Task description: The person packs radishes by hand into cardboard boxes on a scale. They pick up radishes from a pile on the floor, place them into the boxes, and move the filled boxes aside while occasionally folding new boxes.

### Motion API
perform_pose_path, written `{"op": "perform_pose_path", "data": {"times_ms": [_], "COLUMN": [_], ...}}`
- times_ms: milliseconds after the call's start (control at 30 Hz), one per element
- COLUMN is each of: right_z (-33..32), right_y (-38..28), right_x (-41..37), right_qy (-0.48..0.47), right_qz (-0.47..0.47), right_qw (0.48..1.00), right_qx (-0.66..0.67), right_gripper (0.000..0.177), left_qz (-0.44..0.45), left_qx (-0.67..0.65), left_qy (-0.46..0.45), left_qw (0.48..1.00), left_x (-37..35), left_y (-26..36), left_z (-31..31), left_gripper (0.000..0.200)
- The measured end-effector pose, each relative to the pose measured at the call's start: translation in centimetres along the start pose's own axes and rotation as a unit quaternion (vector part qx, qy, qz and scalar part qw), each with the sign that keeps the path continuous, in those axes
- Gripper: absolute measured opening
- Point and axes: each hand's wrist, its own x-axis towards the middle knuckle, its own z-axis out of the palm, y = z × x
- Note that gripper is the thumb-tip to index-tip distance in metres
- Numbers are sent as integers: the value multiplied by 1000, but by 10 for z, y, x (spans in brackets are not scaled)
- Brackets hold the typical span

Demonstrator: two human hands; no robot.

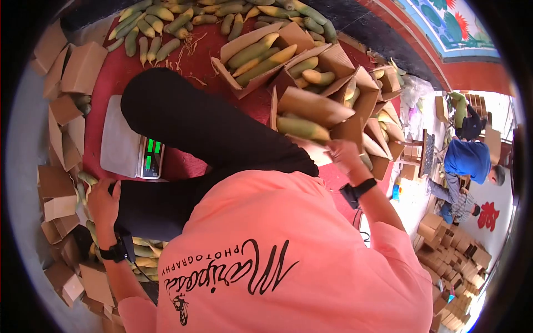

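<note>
My right hand is at the near corner of an open cardboard box, with its fingers closed on the edge. The box flap is blurred by motion. Inside lies a green radish with a yellowish end. My left hand rests beside my knee, thumb apart from the other fingers, and nothing shows in it. Past that knee is a digital scale with a lit green display, partly covered by my other leg.
Several open boxes of radishes stand ahead and to the right on a red floor cover. Loose radishes are piled at the back. More cartons line the left side. Other people and stacked cartons are at far right.
</note>
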Motion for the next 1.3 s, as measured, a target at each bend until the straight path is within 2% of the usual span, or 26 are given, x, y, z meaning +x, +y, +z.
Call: {"op": "perform_pose_path", "data": {"times_ms": [67,133,233,267,333,367,400,433,467,500,533,567,600,633,667,700,733,800,867,900,1033,1167,1200,1300], "right_z": [51,37,34,31,28,28,28,29,30,29,36,56,38,29,31,47,88,135,156,129,173,153,151,166], "right_y": [8,-3,3,7,12,21,30,40,50,60,78,111,117,126,138,158,207,228,201,163,183,181,177,170], "right_x": [-4,13,25,32,39,40,44,44,41,37,34,26,17,6,-10,-30,-61,-97,-107,-96,-77,-71,-79,-118], "right_qy": [-35,-18,-223,-221,-303,-315,-314,-260,-198,-93,-16,166,218,212,184,167,41,-71,-35,-58,-10,-35,-18,-205], "right_qz": [34,24,25,20,51,47,46,91,138,146,220,280,362,395,471,498,462,393,394,362,424,287,294,251], "right_qw": [998,998,969,970,947,947,947,957,943,954,886,895,889,892,862,851,886,917,917,926,898,957,955,940], "right_qx": [-34,-48,-99,-102,-95,-51,-53,89,229,245,407,304,177,66,34,13,-16,-3,43,89,117,-22,-27,-108], "right_gripper": [16,18,25,25,32,40,40,42,45,42,33,22,22,26,29,29,35,40,43,44,43,32,26,20], "left_qz": [0,-2,-17,-21,-28,-24,-19,-17,-27,-37,-32,-39,-47,-43,-49,-54,-51,-63,-68,-74,-79,-87,-93,-118], "left_qx": [4,5,-8,-8,-7,-12,-16,-17,-12,-6,-4,-3,-1,-1,0,1,3,17,17,16,33,23,18,32], "left_qy": [1,3,-1,-2,-5,0,4,1,-3,-5,-5,-7,-9,-10,-17,-25,-25,-36,-36,-37,-43,-41,-45,-56], "left_qw": [1000,1000,1000,1000,1000,1000,1000,1000,1000,999,999,999,999,999,999,998,998,997,997,996,995,995,995,991], "left_x": [-1,-1,0,0,-2,-1,-1,-2,-2,-1,-1,-1,-1,0,0,1,1,1,-1,-1,-4,-7,-8,-13], "left_y": [-1,0,3,5,5,3,1,0,-1,-2,-3,-4,-5,-5,-5,-4,-4,-3,-3,-3,-3,3,5,9], "left_z": [0,0,-3,-5,-6,-4,-3,-2,0,0,1,3,4,4,5,5,5,4,4,5,6,-1,-3,-7], "left_gripper": [20,19,19,19,19,19,19,19,19,20,20,20,20,20,21,22,22,23,23,24,24,23,23,23]}}
